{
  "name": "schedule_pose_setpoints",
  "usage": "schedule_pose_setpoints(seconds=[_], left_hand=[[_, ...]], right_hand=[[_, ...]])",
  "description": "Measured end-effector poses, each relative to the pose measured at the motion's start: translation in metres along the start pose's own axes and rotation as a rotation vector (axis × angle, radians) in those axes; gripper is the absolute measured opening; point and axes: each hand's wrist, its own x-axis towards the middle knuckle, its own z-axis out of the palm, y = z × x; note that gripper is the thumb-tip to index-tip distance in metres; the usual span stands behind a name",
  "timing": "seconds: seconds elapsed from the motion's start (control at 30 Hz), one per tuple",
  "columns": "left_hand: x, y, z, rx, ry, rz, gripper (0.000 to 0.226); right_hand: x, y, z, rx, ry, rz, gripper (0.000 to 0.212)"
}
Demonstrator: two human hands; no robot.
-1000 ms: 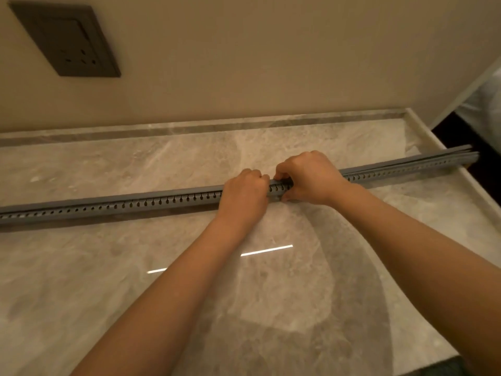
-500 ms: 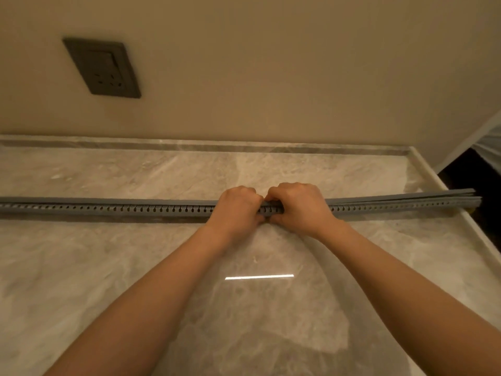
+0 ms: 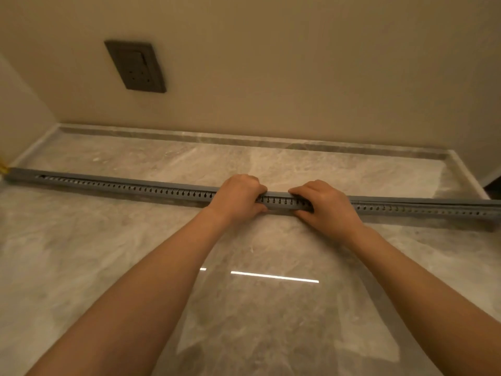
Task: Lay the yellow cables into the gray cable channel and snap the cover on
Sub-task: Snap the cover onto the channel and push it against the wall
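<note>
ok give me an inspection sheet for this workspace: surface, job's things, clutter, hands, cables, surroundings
surface: glossy gray marble-look countertop with a raised rim; a strip of light reflects off it
job's things: gray cable channel lies lengthwise across the countertop, slotted side toward the camera; cover is on top, and a thin seam line right of the hands suggests it may not be fully seated there
clutter: nothing seen
hands: left hand and right hand grip the channel near each other, fingers curled over its top
cables: only a tip of yellow cable shows at the channel's left end
surroundings: beige wall with a dark socket plate
</note>
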Motion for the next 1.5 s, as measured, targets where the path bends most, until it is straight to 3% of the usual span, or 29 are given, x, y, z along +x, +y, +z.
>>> schedule_pose_setpoints(seconds=[0.37,1.13,1.27,1.5], left_hand=[[0.001,0.002,0.000,-0.001,-0.001,-0.029,0.031],[0.000,0.005,0.003,0.022,0.025,-0.038,0.027],[0.009,0.025,0.006,0.103,0.057,-0.029,0.029],[0.024,0.072,0.025,-0.006,0.173,-0.061,0.031]], right_hand=[[0.005,0.021,-0.024,-0.187,-0.128,-0.032,0.038],[0.013,0.022,-0.028,-0.208,-0.161,-0.065,0.034],[0.015,0.021,-0.030,-0.207,-0.171,-0.067,0.033],[0.015,0.023,-0.033,-0.191,-0.167,-0.091,0.021]])
